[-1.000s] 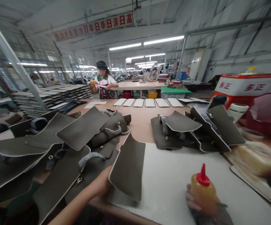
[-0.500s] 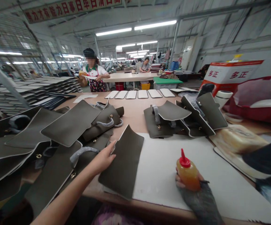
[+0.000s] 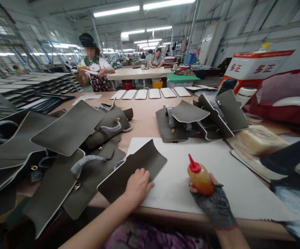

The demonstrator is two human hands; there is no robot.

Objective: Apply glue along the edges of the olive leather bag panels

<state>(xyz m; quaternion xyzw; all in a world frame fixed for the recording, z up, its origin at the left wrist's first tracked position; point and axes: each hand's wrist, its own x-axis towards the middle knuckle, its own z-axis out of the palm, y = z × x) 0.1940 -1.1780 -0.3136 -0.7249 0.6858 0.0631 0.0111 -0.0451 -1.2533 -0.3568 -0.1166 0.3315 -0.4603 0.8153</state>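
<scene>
My left hand [image 3: 138, 185] is bare and lies on a dark olive leather panel [image 3: 133, 162], fingers flat on it and thumb apart near its right edge. The panel sits slanted, partly over a white board [image 3: 177, 186]. In my right hand [image 3: 213, 199], which wears a dark fingerless glove, is a squeeze bottle [image 3: 201, 178] of amber liquid with a red nozzle cap. Its nozzle points up and to the left, above the board. To the left lie several olive handbag pieces [image 3: 69, 128] with plastic-wrapped handles and gold-coloured clasps.
More bag pieces [image 3: 182, 119] lie beyond the board. A yellowed block [image 3: 262, 140] is at the right, near a red and white box [image 3: 256, 67]. White panels [image 3: 141, 94] line the table's far side. A co-worker [image 3: 94, 65] stands behind, holding a white piece.
My left hand has moved from the panel's far left edge to its near right part. The panel has turned clockwise. The bottle has shifted slightly left, and the view has tilted down.
</scene>
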